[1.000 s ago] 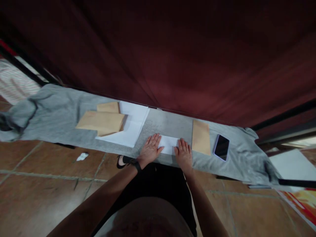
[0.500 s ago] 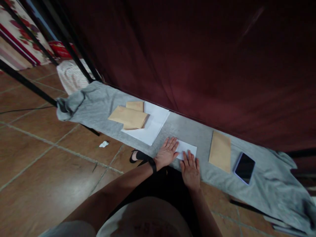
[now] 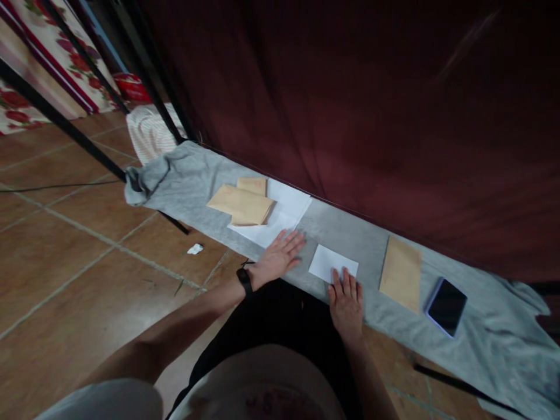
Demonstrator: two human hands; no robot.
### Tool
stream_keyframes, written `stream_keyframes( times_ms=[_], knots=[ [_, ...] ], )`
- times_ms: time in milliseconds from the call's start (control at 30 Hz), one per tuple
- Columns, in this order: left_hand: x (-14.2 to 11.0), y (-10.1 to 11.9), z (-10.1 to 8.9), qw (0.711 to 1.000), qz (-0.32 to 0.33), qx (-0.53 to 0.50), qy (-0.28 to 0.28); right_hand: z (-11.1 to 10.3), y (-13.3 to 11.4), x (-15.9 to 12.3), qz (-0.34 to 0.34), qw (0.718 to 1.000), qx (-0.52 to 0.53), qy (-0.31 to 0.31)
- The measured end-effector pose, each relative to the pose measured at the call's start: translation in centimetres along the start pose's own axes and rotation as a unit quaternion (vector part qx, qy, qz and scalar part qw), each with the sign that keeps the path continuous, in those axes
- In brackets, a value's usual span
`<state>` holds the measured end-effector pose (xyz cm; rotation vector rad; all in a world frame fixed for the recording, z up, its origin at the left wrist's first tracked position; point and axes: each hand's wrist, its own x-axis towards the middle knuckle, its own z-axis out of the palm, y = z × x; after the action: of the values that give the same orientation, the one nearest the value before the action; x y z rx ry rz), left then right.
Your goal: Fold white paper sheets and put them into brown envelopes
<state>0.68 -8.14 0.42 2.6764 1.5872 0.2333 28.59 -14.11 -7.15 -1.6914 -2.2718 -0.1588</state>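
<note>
A small white rectangle of paper (image 3: 326,262), apparently folded, lies flat on the grey cloth. The fingertips of my right hand (image 3: 346,300) rest on its lower right edge, fingers extended. To the left of the paper, my left hand (image 3: 280,256) is open with spread fingers and holds nothing; it is over the cloth, beside the near corner of larger white sheets (image 3: 289,204). On those sheets sit several brown envelopes (image 3: 242,204), stacked crosswise. Another brown envelope (image 3: 401,274) lies by itself to the right of the small paper.
A phone (image 3: 447,306) in a light purple case lies right of the single envelope. Grey cloth (image 3: 341,230) covers the narrow bench. Behind it hangs a dark red curtain (image 3: 371,128). Black metal poles (image 3: 65,122) stand at left, and a white scrap (image 3: 195,249) is on the tiled floor.
My left hand has lifted off the small paper and moved left towards the larger sheets. My right hand stays at the paper's near edge. The whole view has shifted slightly.
</note>
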Motion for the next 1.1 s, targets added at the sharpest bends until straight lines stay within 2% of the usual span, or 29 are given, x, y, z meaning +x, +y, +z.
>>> stream_keyframes(
  times_ms=[67, 100, 200, 300, 367, 533, 667, 1100],
  knots=[
    [0.3, -4.2, -2.1, 0.998, -0.059, 0.003, 0.008, -0.1, 0.0, 0.0, 0.0, 1.0, -0.002, -0.001],
    [0.5, -6.6, -3.1, 0.996, -0.09, -0.004, -0.008, -0.1, 0.0, -0.1, -0.001, 1.0, -0.004, -0.001],
    [0.8, -13.8, -6.1, 0.978, -0.175, -0.029, -0.113, 0.0, 0.0, -0.1, -0.004, 1.0, -0.007, 0.001],
    [0.8, -19.3, -7.9, 0.964, -0.192, -0.013, -0.184, 0.4, 0.1, -0.2, -0.009, 1.0, -0.007, 0.007],
    [0.9, -21.4, -8.2, 0.955, -0.192, -0.01, -0.225, 0.6, 0.2, -0.2, -0.009, 1.0, -0.009, 0.014],
    [2.0, -22.9, -6.9, 0.95, -0.161, -0.016, -0.265, 1.0, 0.2, -0.3, 0.0, 1.0, -0.027, 0.015],
    [2.7, -23.3, -6.0, 0.956, -0.14, -0.017, -0.258, 1.0, 0.2, -0.3, 0.004, 0.999, -0.039, 0.012],
    [3.2, -23.8, -6.6, 0.963, -0.108, -0.043, -0.243, 1.4, 0.0, -0.3, 0.004, 0.998, -0.057, 0.023]
  ],
)
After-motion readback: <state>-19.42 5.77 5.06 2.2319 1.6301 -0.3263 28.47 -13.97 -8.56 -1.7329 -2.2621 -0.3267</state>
